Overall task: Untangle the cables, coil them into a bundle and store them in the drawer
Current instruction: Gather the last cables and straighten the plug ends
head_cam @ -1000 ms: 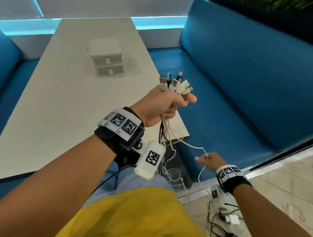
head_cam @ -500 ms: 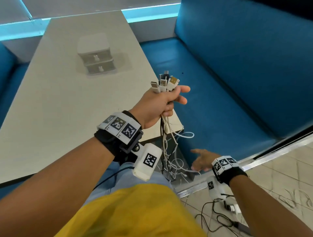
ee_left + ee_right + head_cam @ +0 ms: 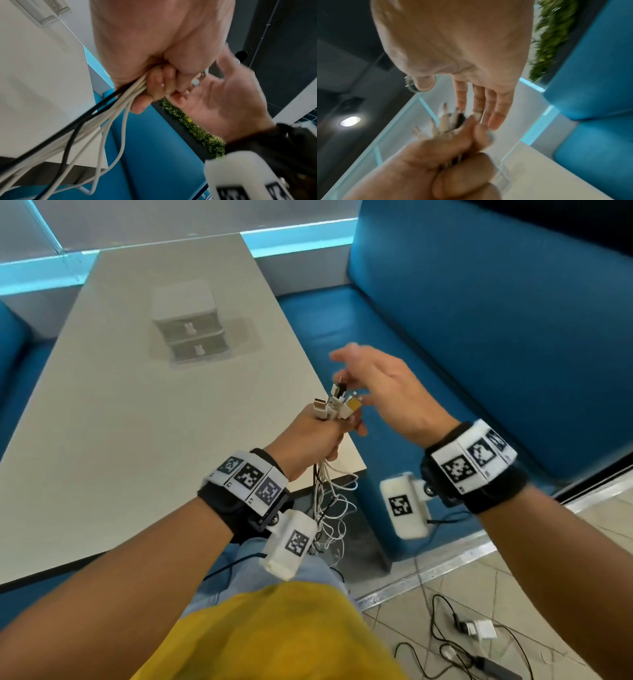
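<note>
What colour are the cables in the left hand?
Mostly white, with one or two black; the cables show best in the left wrist view, gripped by the left hand.

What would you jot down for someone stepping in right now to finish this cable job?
Left hand: grips the cables in a fist just below their plugs, over the table's near corner; the rest hangs in loose, tangled loops.
Right hand: open, holding nothing, fingers straight beside the plugs.
Drawer unit: on the table, both drawers closed.
Done: plug ends gathered in one hand.
Left: untangle the hanging loops, coil them into a bundle, open a drawer, store it.
</note>
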Motion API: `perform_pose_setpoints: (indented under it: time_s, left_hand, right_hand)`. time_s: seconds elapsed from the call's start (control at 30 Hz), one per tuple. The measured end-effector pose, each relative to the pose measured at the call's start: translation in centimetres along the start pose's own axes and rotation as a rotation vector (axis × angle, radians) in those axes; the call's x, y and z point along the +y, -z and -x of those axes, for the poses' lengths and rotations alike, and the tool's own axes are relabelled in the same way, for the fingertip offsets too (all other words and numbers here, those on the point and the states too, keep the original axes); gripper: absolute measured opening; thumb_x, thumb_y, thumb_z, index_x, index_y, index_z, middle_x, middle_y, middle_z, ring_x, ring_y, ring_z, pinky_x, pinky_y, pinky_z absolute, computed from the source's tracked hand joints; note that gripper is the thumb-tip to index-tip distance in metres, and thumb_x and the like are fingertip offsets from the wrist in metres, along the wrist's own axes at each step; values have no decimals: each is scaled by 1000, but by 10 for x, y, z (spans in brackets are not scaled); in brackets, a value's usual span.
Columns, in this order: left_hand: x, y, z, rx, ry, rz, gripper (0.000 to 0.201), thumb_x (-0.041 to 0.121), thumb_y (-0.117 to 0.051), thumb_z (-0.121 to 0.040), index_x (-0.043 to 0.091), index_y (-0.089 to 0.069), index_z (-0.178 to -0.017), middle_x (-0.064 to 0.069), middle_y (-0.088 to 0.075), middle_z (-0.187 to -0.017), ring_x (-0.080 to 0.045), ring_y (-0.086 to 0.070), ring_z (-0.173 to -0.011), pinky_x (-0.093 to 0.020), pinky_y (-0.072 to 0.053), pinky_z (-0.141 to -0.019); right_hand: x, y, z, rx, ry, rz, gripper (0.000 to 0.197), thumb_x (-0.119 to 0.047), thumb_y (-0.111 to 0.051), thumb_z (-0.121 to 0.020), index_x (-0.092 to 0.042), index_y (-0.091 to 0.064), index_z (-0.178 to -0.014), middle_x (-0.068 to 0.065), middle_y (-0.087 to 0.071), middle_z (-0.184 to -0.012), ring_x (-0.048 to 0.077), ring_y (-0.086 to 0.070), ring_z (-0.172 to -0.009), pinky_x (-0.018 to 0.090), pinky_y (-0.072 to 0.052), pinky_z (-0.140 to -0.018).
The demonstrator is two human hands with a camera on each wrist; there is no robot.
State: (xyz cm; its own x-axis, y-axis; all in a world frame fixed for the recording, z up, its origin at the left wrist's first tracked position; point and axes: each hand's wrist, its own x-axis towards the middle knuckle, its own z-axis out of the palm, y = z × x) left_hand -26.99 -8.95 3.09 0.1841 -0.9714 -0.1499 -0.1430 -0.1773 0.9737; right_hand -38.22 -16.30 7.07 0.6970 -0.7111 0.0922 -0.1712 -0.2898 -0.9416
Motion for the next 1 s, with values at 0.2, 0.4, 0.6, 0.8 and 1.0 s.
perform_pose_setpoints:
  time_s: [0.2,0.4,0.6,0.8,1.0]
  left_hand:
    - [6,8,5,54,-81,-182,22,16,-42,-81,9,-62,-75,-20,-55,-65,-24,-45,-53,-35,-42,-55]
    - [9,21,2,99,-5,-278,23,0,-40,-96,0,-51,-75,-14,-51,-65,-29,-49,-70,-35,-40,-66]
    - [20,24,4,71,-74,-260,24,-2,-40,-93,13,-47,-76,1,-41,-57,-10,-36,-49,-29,-34,-52]
    - [32,25,5,61,-69,-204,19,-3,-52,-86,10,-61,-75,12,-55,-53,-10,-34,-50,-22,-32,-45]
    - [32,27,5,29,-107,-170,36,-6,-65,-79,21,-53,-101,-7,-57,-80,-21,-48,-72,-23,-35,-46]
  right_hand:
    - [-23,-29,-18,-180,114,545,29,-41,-58,-90,-19,-73,-80,-4,-67,-70,3,-57,-53,17,-38,-39]
    - [-24,-45,-21,-138,186,718,50,-44,-35,-100,-27,-39,-54,-6,-49,-58,16,-48,-59,31,-38,-63]
    - [-33,-32,-21,-175,85,575,58,-58,-25,-99,-22,-70,-100,-9,-65,-85,15,-63,-81,30,-50,-75]
    - [-37,-25,-30,-159,66,436,47,-42,-32,-102,-19,-72,-100,-6,-67,-84,9,-57,-53,17,-43,-45]
    - [-28,-21,-23,-124,69,404,54,-37,-34,-102,-21,-49,-53,-10,-56,-49,4,-51,-43,16,-39,-47]
